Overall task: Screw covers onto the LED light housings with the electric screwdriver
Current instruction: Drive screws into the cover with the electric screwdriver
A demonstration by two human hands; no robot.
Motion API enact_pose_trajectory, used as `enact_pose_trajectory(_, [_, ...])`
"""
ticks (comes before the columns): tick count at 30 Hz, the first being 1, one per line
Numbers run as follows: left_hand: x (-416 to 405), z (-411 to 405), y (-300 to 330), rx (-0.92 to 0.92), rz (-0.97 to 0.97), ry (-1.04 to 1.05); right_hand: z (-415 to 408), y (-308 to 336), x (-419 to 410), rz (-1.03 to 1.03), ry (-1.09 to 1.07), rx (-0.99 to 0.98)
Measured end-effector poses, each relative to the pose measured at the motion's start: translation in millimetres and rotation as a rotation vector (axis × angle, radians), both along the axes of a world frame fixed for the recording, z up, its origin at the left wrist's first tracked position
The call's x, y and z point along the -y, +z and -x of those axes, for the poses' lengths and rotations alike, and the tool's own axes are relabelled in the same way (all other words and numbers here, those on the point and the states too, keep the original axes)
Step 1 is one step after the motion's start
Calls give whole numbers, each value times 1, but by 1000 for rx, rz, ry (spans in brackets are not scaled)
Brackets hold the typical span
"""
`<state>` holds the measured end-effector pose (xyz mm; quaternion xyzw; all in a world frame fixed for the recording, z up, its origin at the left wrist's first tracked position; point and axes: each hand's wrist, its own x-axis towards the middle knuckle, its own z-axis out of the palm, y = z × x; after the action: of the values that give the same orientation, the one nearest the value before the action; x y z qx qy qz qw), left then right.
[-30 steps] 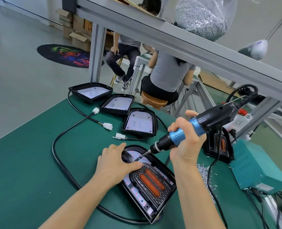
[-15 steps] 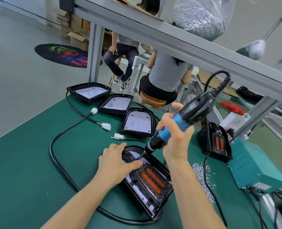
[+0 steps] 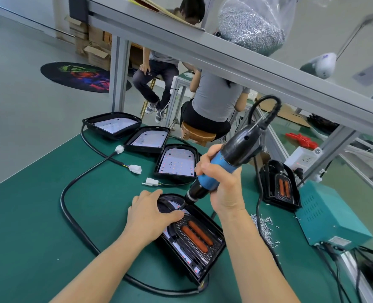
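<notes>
While my right hand (image 3: pixel 221 184) wraps its fingers around the blue grip of the electric screwdriver (image 3: pixel 222 165), the bit is down at the far, rounded end of the light housing (image 3: pixel 194 239) at lower centre of the frame. My left hand (image 3: pixel 152 215) lies on that same end, fingers loosely curved over the rim and thumb stretched toward the bit, pressing the cover (image 3: pixel 195 236) down. I judge this to be the first or an early screw on this unit; I cannot tell whether any other corner already holds a screw.

One finished-looking housing (image 3: pixel 279 186) with its cover in place sits at right of centre, beside the teal power box (image 3: pixel 327 217). Three open housings (image 3: pixel 176 165) run in a row toward the upper left, their white LED boards bare, so I count those as still to do, after covers are fetched for them.

Loose screws (image 3: pixel 263 226) lie scattered on the green mat (image 3: pixel 39 226) just right of my right forearm, near enough for the next pick.
</notes>
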<state>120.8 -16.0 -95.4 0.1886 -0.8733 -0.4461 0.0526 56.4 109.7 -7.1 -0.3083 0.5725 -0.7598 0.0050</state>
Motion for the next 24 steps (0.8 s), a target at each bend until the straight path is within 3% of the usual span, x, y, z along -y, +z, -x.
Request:
enact_pose_trajectory(3, [0, -2, 1, -3, -12, 10, -4, 0, 0, 63, -38, 21])
enact_pose_trajectory(7, [2, -14, -2, -59, -59, 20, -5, 3, -18, 354, -310, 126])
enact_pose_trajectory(12, [7, -22, 2, -46, 46, -3, -9, 25, -85, 478, -550, 11])
enact_pose_trajectory(15, [-10, -12, 20, -282, 146, 23, -18, 30, -122, 507, -639, -33])
enact_pose_trajectory(18, [-59, 13, 44, -406, 246, -233, -28, 28, -145, 491, -733, -43])
enact_pose_trajectory(21, [-117, 45, 53, -267, 395, -513, -37, 23, -160, 468, -804, -34])
enact_pose_trajectory(24, [-154, 71, 46, -93, 496, -632, -45, 17, -173, 445, -841, -35])
